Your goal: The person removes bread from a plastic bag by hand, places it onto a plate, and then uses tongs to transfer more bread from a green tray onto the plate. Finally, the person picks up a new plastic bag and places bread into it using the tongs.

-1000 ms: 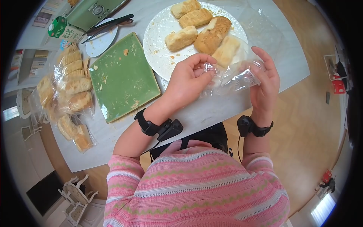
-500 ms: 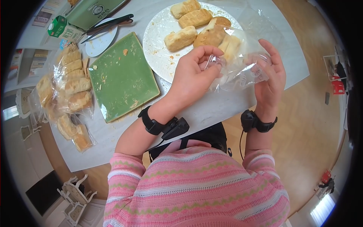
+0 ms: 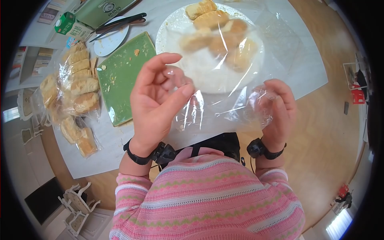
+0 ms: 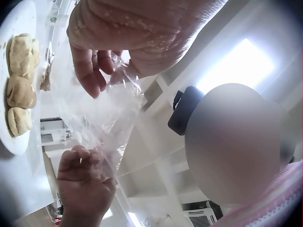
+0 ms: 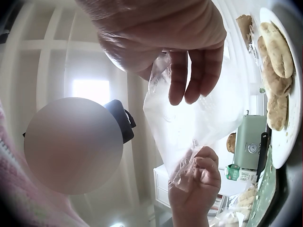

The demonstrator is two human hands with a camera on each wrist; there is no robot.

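A clear plastic bag (image 3: 218, 106) hangs spread between my two hands, above the near side of a white plate (image 3: 162, 40). My left hand (image 3: 156, 104) pinches one side of it between thumb and fingers. At the opposite side, my right hand (image 3: 279, 114) grips the film with bent fingers. The right wrist view shows the bag (image 5: 177, 120) pulled out flat, its corner gathered in the left hand (image 5: 194, 189). Several bread pieces (image 3: 211, 19) sit on the plate, most of them blurred behind the film.
Left of the plate lies a green square tray (image 3: 124, 76) with crumbs. Bagged bread pieces (image 3: 84, 86) rest at the table's left. Farther back are a small plate (image 3: 105, 47) with a black-handled knife (image 3: 120, 25), a milk carton (image 3: 72, 26) and a green toaster (image 3: 102, 10).
The bunched bag has been raised and spread out toward me, now covering much of the plate from above. My left hand has moved left and nearer, away from the right hand.
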